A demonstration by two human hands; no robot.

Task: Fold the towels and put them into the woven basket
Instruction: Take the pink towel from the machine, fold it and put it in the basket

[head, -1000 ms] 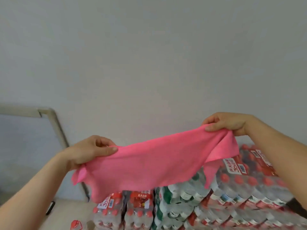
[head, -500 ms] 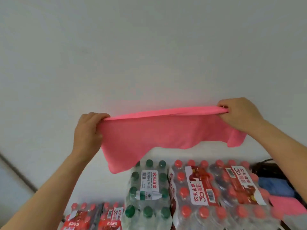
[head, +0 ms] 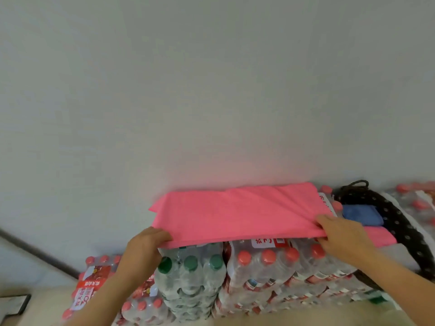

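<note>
Pink towel [head: 237,212] spread flat over the bottle packs [head: 277,264], long axis running left to right along the wall [head: 211,90].
Its near edge is lifted slightly: the left hand [head: 146,245] has its grip closed on the near-left corner, and the right hand [head: 343,234] pinches the near-right edge, both forearms reaching forward. The woven basket [head: 400,222] sits just right of it, with a blue towel [head: 361,215] inside.

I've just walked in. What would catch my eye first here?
A bright pink towel, spread over stacked packs of bottled water at the centre, with the left hand and right hand gripping its near edge. At the right, a dark woven basket holds a folded blue towel.
</note>
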